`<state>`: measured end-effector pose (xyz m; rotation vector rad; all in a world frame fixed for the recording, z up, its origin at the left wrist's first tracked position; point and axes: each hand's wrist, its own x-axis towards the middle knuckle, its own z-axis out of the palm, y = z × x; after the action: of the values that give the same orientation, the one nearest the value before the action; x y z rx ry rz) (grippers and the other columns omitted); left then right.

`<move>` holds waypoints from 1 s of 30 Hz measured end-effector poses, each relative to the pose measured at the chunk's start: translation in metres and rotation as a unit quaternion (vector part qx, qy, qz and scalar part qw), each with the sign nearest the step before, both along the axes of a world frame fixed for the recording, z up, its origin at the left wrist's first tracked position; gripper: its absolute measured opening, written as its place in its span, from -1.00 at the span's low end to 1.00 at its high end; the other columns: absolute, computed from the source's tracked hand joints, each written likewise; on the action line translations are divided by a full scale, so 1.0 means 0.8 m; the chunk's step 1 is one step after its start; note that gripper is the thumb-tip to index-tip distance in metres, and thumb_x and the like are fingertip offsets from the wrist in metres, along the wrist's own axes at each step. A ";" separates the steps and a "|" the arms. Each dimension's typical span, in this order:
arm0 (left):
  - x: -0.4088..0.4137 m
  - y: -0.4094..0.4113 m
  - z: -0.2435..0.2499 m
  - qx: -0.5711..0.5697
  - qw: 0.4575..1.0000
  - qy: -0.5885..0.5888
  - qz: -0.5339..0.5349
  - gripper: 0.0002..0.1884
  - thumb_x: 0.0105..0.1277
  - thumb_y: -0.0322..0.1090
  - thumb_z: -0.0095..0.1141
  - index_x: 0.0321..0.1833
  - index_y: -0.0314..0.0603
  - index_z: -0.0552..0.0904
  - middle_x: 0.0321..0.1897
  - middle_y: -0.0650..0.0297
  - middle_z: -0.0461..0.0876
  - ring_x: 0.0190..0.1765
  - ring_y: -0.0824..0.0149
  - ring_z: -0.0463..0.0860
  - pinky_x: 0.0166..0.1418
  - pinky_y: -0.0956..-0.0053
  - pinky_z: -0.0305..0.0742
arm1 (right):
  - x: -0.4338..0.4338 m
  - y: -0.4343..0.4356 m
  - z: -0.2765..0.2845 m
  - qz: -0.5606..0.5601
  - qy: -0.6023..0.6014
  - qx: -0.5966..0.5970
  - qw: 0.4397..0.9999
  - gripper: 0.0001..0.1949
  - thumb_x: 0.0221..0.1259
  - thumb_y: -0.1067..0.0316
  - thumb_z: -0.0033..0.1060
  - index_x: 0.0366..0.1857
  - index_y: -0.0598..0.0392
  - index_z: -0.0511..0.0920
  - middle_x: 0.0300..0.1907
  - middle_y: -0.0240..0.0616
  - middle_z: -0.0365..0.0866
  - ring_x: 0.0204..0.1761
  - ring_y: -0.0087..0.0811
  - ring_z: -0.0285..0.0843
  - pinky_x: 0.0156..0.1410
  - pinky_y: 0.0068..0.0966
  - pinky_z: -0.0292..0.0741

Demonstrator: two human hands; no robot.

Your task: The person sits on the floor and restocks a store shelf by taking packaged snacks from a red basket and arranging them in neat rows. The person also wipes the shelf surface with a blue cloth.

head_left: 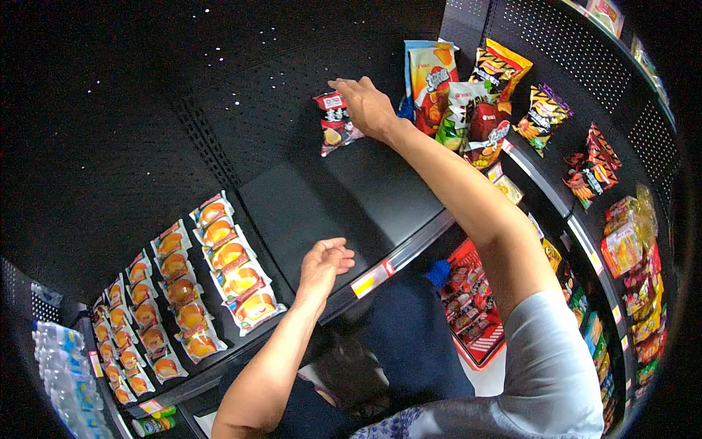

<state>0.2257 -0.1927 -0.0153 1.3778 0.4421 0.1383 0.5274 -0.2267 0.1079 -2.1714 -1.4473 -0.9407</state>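
Observation:
My right hand [368, 108] is stretched to the back of a black shelf [329, 203], its fingers closed around the upper right side of a small black and red snack packet [334, 123]. To the right of that hand stand larger snack bags: a white and orange one [430, 88], a green and white one [456, 118] and a dark red one [487, 131]. My left hand [328, 263] hovers over the shelf near its front edge, fingers loosely curled, holding nothing. Left of it lie several rows of packaged round cakes [241, 280].
A red basket [482, 356] with many packets stands below the shelf front, by my leg. The shelf's front rail [400, 255] bears price tags. More chip bags [540, 118] line the curved shelf at right. Packed bottles [68, 373] stand at far left.

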 end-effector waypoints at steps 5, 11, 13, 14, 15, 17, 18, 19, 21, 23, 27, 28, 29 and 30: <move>0.001 0.000 0.006 0.014 1.000 0.012 0.002 -0.66 0.56 -0.29 -0.07 0.25 -0.34 0.52 -0.02 0.04 0.70 -0.07 0.27 0.71 0.08 0.40 0.62 | 0.011 0.019 0.000 -0.080 -0.018 -0.091 0.993 -0.60 0.18 0.48 0.16 0.15 0.00 0.59 0.06 -0.16 0.61 0.11 -0.11 0.56 0.15 -0.23 0.64; 0.004 -0.002 0.003 0.019 1.000 0.014 0.002 -0.68 0.55 -0.32 -0.07 0.24 -0.33 0.53 -0.05 0.05 0.70 -0.08 0.28 0.71 0.08 0.40 0.63 | 0.002 -0.026 0.015 -0.050 -0.133 -0.095 0.985 -0.83 0.15 0.44 0.18 -0.19 0.05 0.67 -0.16 -0.25 0.56 -0.02 -0.24 0.59 -0.02 -0.38 0.67; 0.003 0.000 0.000 0.009 1.000 0.009 -0.002 -0.69 0.55 -0.32 -0.07 0.23 -0.31 0.54 -0.07 0.06 0.71 -0.10 0.29 0.71 0.06 0.41 0.64 | -0.004 -0.054 0.021 -0.039 -0.151 -0.046 0.987 -0.93 0.15 0.37 0.18 -0.35 0.08 0.60 -0.24 -0.26 0.56 -0.08 -0.25 0.59 -0.15 -0.32 0.65; 0.004 0.003 -0.001 0.003 1.000 0.007 0.004 -0.70 0.55 -0.32 -0.06 0.20 -0.30 0.56 -0.09 0.08 0.71 -0.12 0.30 0.72 0.03 0.43 0.65 | -0.008 -0.072 0.024 -0.038 -0.125 -0.020 0.991 -0.91 0.19 0.33 0.19 -0.34 0.09 0.59 -0.26 -0.22 0.54 -0.12 -0.18 0.59 -0.15 -0.26 0.63; 0.003 0.004 -0.003 -0.004 1.000 -0.005 0.001 -0.71 0.54 -0.32 -0.03 0.19 -0.30 0.57 -0.10 0.08 0.72 -0.13 0.30 0.72 0.02 0.43 0.66 | -0.020 -0.097 0.036 -0.042 -0.098 0.000 0.994 -0.88 0.23 0.29 0.19 -0.33 0.10 0.57 -0.29 -0.17 0.52 -0.16 -0.11 0.58 -0.15 -0.20 0.61; 0.005 0.005 -0.007 -0.002 1.000 -0.004 0.001 -0.70 0.52 -0.32 -0.02 0.19 -0.30 0.58 -0.11 0.09 0.72 -0.13 0.31 0.72 0.02 0.44 0.66 | -0.039 -0.157 0.043 -0.082 -0.042 -0.004 0.996 -0.83 0.25 0.24 0.16 -0.29 0.13 0.56 -0.27 -0.08 0.61 -0.15 -0.03 0.62 -0.10 -0.12 0.57; 0.005 0.004 -0.004 0.002 1.000 -0.006 0.001 -0.70 0.51 -0.32 -0.01 0.18 -0.31 0.58 -0.12 0.09 0.73 -0.15 0.33 0.72 -0.01 0.46 0.65 | -0.055 -0.192 0.051 -0.104 -0.014 -0.007 0.994 -0.82 0.23 0.23 0.17 -0.29 0.12 0.57 -0.28 -0.08 0.62 -0.16 -0.03 0.63 -0.11 -0.14 0.56; 0.005 0.004 -0.001 0.007 1.000 -0.008 0.002 -0.70 0.51 -0.31 -0.01 0.18 -0.32 0.58 -0.14 0.09 0.74 -0.18 0.35 0.73 -0.03 0.48 0.64 | -0.070 -0.227 0.054 -0.124 0.014 -0.006 0.992 -0.82 0.22 0.23 0.18 -0.29 0.11 0.57 -0.28 -0.08 0.63 -0.16 -0.03 0.64 -0.12 -0.16 0.55; 0.004 0.005 0.001 0.023 1.000 -0.002 -0.002 -0.69 0.49 -0.32 -0.01 0.17 -0.34 0.59 -0.13 0.12 0.74 -0.18 0.36 0.73 -0.02 0.49 0.63 | -0.090 -0.295 0.049 -0.156 0.072 0.013 0.985 -0.82 0.18 0.25 0.18 -0.30 0.13 0.58 -0.38 -0.11 0.63 -0.29 -0.11 0.66 -0.16 -0.26 0.54; 0.002 0.003 0.000 0.039 0.999 -0.002 -0.002 -0.69 0.49 -0.33 -0.02 0.17 -0.32 0.59 -0.12 0.12 0.74 -0.18 0.36 0.72 -0.02 0.49 0.62 | -0.121 -0.362 0.042 -0.190 0.196 0.050 0.961 -0.77 0.15 0.21 0.20 -0.37 0.20 0.57 -0.44 -0.06 0.62 -0.39 -0.14 0.61 -0.22 -0.28 0.50; -0.006 0.003 0.005 0.043 0.999 -0.020 -0.006 -0.70 0.52 -0.31 0.01 0.21 -0.25 0.59 -0.13 0.19 0.72 -0.17 0.42 0.69 -0.05 0.53 0.62 | -0.184 -0.472 0.006 -0.284 0.297 0.098 0.907 -0.80 0.27 0.29 0.18 -0.33 0.24 0.57 -0.53 -0.43 0.44 -0.40 -0.67 0.32 -0.27 -0.59 0.37; -0.008 -0.005 0.014 0.052 0.998 -0.014 0.016 -0.70 0.54 -0.28 0.02 0.21 -0.24 0.59 -0.15 0.21 0.71 -0.20 0.44 0.68 -0.08 0.55 0.62 | -0.197 -0.495 -0.009 -0.290 0.316 0.107 0.897 -0.83 0.27 0.31 0.17 -0.34 0.23 0.56 -0.54 -0.45 0.43 -0.41 -0.68 0.32 -0.29 -0.59 0.36; -0.008 -0.002 0.010 0.059 0.998 -0.029 0.011 -0.69 0.55 -0.26 0.02 0.21 -0.25 0.59 -0.15 0.22 0.70 -0.21 0.44 0.67 -0.08 0.55 0.62 | -0.207 -0.517 -0.028 -0.295 0.336 0.117 0.887 -0.85 0.26 0.34 0.17 -0.36 0.22 0.55 -0.55 -0.47 0.42 -0.42 -0.69 0.31 -0.30 -0.60 0.35; -0.010 -0.003 0.013 0.067 0.997 -0.035 0.011 -0.69 0.55 -0.25 0.02 0.22 -0.25 0.58 -0.15 0.22 0.70 -0.20 0.44 0.67 -0.08 0.55 0.62 | -0.215 -0.542 -0.053 -0.322 0.346 0.121 0.873 -0.84 0.23 0.31 0.18 -0.32 0.20 0.57 -0.57 -0.36 0.44 -0.46 -0.60 0.36 -0.32 -0.52 0.38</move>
<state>0.2178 -0.1954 -0.0051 1.4947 0.3947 0.2369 0.3553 -0.6604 0.0652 -2.4418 -0.2533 -0.3832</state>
